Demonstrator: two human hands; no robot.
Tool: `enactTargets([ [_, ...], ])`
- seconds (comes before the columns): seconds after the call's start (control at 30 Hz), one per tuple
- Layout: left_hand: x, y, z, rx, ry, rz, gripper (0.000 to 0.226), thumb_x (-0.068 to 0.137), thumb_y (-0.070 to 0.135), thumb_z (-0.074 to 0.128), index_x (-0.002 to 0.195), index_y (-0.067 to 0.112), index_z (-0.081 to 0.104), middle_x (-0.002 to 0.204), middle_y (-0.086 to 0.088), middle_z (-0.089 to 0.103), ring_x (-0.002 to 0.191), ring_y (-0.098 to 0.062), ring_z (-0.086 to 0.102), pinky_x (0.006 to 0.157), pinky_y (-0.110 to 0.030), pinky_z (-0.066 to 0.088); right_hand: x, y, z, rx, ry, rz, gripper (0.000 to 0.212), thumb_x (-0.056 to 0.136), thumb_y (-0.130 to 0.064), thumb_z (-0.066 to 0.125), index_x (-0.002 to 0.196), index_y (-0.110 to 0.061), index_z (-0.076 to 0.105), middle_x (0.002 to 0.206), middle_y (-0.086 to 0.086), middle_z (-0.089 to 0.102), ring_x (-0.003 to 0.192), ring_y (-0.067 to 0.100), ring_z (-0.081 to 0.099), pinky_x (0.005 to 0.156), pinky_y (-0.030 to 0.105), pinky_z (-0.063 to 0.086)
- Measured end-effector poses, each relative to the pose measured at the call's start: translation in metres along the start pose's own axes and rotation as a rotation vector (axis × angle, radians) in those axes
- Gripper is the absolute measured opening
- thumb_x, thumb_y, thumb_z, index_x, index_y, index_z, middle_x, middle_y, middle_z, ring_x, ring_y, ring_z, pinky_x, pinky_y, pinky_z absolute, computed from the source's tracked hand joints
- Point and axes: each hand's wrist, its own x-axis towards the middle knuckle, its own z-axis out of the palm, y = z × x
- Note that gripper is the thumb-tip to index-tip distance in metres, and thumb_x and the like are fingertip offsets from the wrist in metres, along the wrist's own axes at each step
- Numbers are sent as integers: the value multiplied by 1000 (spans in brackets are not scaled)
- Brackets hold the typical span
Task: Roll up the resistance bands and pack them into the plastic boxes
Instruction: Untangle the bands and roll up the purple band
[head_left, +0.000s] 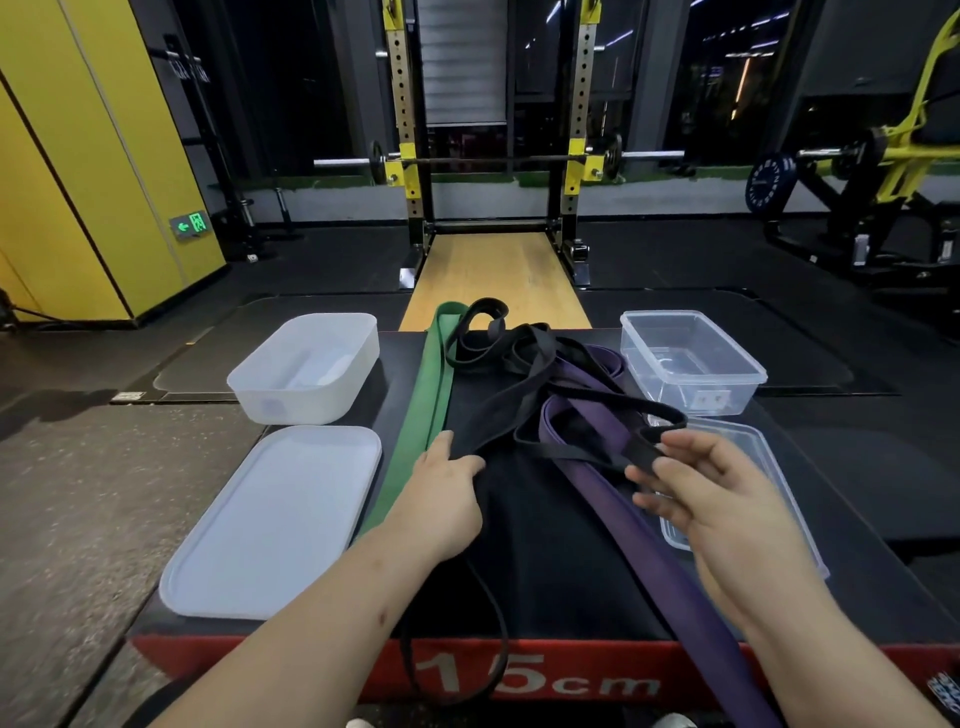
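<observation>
Black band (524, 410) pinched in both hands' (441, 499) (706, 499) grip; one green (421, 415), one purple (623, 499), two boxes (306, 369) (691, 358).

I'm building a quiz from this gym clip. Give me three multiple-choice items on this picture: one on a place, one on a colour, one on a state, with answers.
1. Where does the green band lie?
A. Inside the clear box
B. Between the white box and the black bands
C. On the floor

2. What colour is the band passing under the right hand?
A. Purple
B. Red
C. Yellow

3. What is in the clear box?
A. A rolled band
B. A lid
C. No band

Answers:
1 B, it runs along the platform just right of the white box and lid, left of the black bands.
2 A, the purple band runs there to the platform's front edge.
3 C, its floor shows through, bare of bands.
</observation>
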Motion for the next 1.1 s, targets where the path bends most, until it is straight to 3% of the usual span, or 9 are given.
enactTargets([
  [0.2, 2, 4, 2, 63, 114, 89, 48, 94, 20, 51, 141, 24, 58, 169, -10, 15, 156, -24, 11, 126, -35, 12, -3, 4, 1, 34, 12, 6, 20, 99, 7, 57, 106, -9, 66, 102, 8, 66, 91, 31, 76, 68, 28, 63],
  [0.33, -10, 32, -1, -138, 279, 206, 27, 96, 26, 52, 113, 25, 73, 131, 3, 63, 125, -17, 54, 106, -25, 39, -6, 7, 4, -22, -13, -34, 22, 99, 7, 58, 108, -12, 66, 109, 9, 68, 95, 28, 77, 72, 28, 63],
  [0.5, -26, 86, -10, -1143, -265, -61, 37, 107, 38, 47, 99, 8, 68, 81, -10, 71, 74, -26, 69, 79, -44, 61, -23, 10, 14, -633, -212, -393, 42, 90, 2, 70, 109, -35, 67, 105, -23, 70, 104, -2, 66, 88, 11, 48],
  [0.57, -23, 88, -9, -1214, -332, -73, 34, 102, 38, 55, 91, 10, 70, 76, -8, 65, 71, -23, 63, 67, -37, 57, -27, 13, 14, -922, -339, -581, 47, 85, -5, 72, 113, -41, 63, 110, -28, 62, 106, -6, 59, 89, 6, 41],
  [0.63, -23, 83, -6, -1188, -391, -37, 24, 97, 32, 63, 82, 15, 69, 65, -3, 59, 63, -18, 58, 60, -29, 50, -28, 15, 11, -1129, -482, -645, 44, 83, -20, 70, 116, -44, 56, 108, -26, 56, 105, -1, 51, 94, 16, 43],
  [0.73, -24, 73, 0, -1260, -396, -8, 14, 97, 18, 63, 94, 5, 69, 72, -10, 60, 68, -24, 56, 59, -28, 45, -33, 11, 3, -1219, -651, -516, 37, 83, -44, 68, 118, -44, 56, 109, -27, 56, 110, -2, 49, 99, 19, 40],
  [0.83, -32, 69, 8, -1389, -325, -49, 18, 104, 12, 54, 107, -1, 66, 79, -13, 66, 71, -24, 65, 65, -34, 55, -37, 10, 2, -775, -502, -320, 6, 91, -30, 71, 96, -27, 71, 95, -10, 73, 96, 1, 67, 87, 19, 50],
  [0.97, -47, 70, 17, -1387, -330, -49, 13, 106, 13, 52, 106, 3, 60, 73, -9, 59, 59, -19, 57, 54, -31, 50, -14, 21, 5, -522, -127, -28, 19, 98, -13, 61, 82, -10, 70, 75, 4, 70, 68, 14, 63, 65, 29, 50],
  [1.1, -58, 75, 21, -1404, -283, -40, 32, 108, 32, 48, 101, 3, 59, 67, -7, 50, 47, -14, 35, 46, -25, 32, -10, 23, 12, -423, -259, 313, 30, 106, -33, 52, 103, -11, 72, 81, 7, 71, 73, 19, 68, 73, 35, 55],
])
